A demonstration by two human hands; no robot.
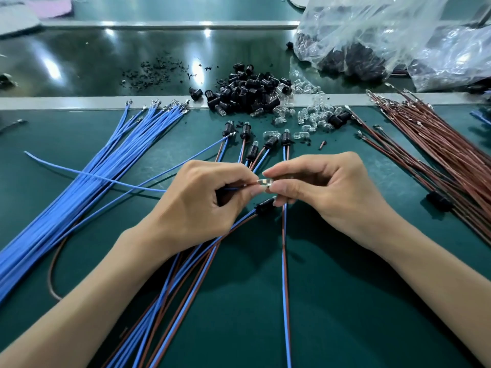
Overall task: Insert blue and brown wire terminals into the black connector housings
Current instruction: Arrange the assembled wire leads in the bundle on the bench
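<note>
- Head view, the only one. Both hands are raised just above the green worktop (pixel 345 301) and meet fingertip to fingertip at centre.
- Left hand (pixel 202 197): thumb and forefinger are pinched on the end of a loose blue wire (pixel 93 173), and the rest of the wire trails off left across the mat. Holding it close to the tip probably keeps the end stiff for pushing.
- Right hand (pixel 326 192): fingertips are clamped on a small silvery piece (pixel 264 181) where the wire end arrives. I cannot tell whether it is a terminal or a glass part; it is glinting and half covered.
- A black housing (pixel 265 205) sits just under the right fingers, with blue and brown leads running down-left. I cannot tell whether a finger holds it.
- A blue-and-brown wire pair (pixel 284 261) hangs straight down from the right hand.
- Stock is set out within reach:
  - The blue wire bundle (pixel 79 187) fans out on the left, bare metal ends pointing away.
  - The brown wire bundle (pixel 438 150) lies on the right.
  - The housing pile (pixel 247 94) is dead ahead, with clear bulbs (pixel 310 115) beside it.
- Finished assemblies (pixel 265 144) lie in a loose row just beyond the hands. Each is a short, matte black barrel with a bulb tip and two leads.
- A plastic bag (pixel 385 35) of dark parts sits at the far right.
</note>
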